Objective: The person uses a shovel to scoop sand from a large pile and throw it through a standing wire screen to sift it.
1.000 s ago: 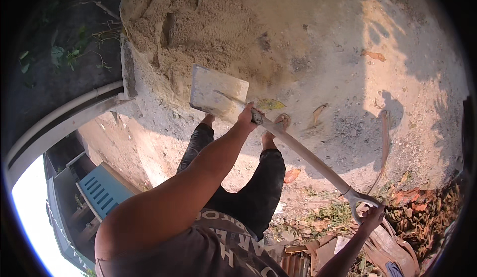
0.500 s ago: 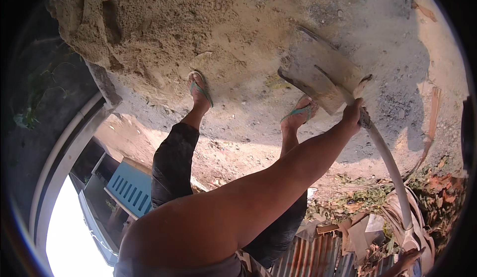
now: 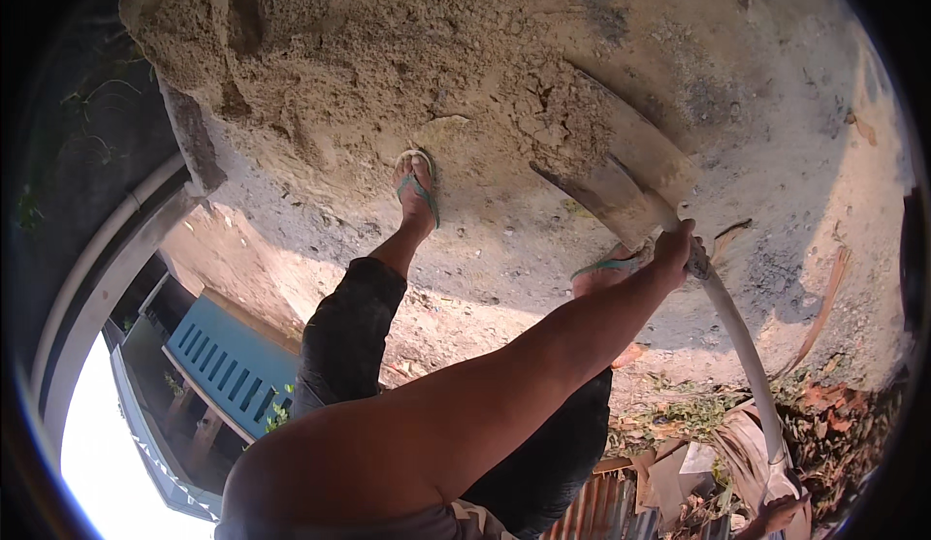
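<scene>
A shovel slants across the right half of the view, its metal blade (image 3: pixel 652 148) low over the ground and its pale shaft (image 3: pixel 739 322) running toward the lower right. Loose damp sand (image 3: pixel 570 118) covers the front part of the blade. My left hand (image 3: pixel 678 252) is wrapped round the shaft just behind the blade, the arm stretched across my body. At the shaft's far end, by the lower right rim, my right hand (image 3: pixel 779 515) closes on the shovel's grip; its fingers show only in part.
A heap of sand (image 3: pixel 320 65) rises ahead and to the left. My sandalled left foot (image 3: pixel 417 186) stands at its edge; the right foot (image 3: pixel 603 273) is partly behind the blade. Corrugated metal sheets (image 3: pixel 606 509), dry leaves (image 3: pixel 844 424) and a wood strip (image 3: pixel 827 298) lie at right.
The blade's front has gone into the sand, and sand now lies on it where it was mostly bare. Both hands keep their hold. The view has shifted slightly.
</scene>
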### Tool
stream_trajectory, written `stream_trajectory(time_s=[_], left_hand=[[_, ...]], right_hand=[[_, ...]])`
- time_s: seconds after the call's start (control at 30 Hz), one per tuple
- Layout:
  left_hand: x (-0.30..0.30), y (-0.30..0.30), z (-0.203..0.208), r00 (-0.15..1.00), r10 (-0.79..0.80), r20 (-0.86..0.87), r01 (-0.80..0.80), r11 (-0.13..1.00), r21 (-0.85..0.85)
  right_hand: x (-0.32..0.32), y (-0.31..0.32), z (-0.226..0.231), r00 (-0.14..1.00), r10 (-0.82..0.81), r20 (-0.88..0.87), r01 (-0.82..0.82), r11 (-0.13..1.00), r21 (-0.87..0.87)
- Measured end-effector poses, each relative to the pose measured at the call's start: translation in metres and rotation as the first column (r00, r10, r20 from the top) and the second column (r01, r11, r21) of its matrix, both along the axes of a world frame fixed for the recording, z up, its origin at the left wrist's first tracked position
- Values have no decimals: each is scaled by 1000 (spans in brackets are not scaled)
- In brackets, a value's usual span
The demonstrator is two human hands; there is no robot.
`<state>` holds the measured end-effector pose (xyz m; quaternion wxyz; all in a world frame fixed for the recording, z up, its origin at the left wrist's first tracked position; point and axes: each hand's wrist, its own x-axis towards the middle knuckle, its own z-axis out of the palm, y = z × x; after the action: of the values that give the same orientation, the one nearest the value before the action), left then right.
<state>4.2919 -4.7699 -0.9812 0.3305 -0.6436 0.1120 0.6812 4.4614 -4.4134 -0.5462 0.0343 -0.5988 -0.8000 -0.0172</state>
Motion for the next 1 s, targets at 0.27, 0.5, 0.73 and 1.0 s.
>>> stream_trajectory(time_s=[0.27,0.5,0.73,1.0], left_hand=[[-2,-17,-2,967,-255,-18,255,966,29],[-134,-446,-188,959,-112,-260,-8,908,-420],[-99,-382,-116,966,-100,-237,-14,901,-434],[-53,-363,40,994,44,-104,-78,933,-351]], right_hand=[[-62,-113,-50,930,-281,-236,266,959,-96],[-154,-277,-269,854,-424,-300,134,738,-662],[-68,-290,-242,803,-565,-192,295,656,-695],[-23,-232,-148,893,-403,-200,241,803,-546]])
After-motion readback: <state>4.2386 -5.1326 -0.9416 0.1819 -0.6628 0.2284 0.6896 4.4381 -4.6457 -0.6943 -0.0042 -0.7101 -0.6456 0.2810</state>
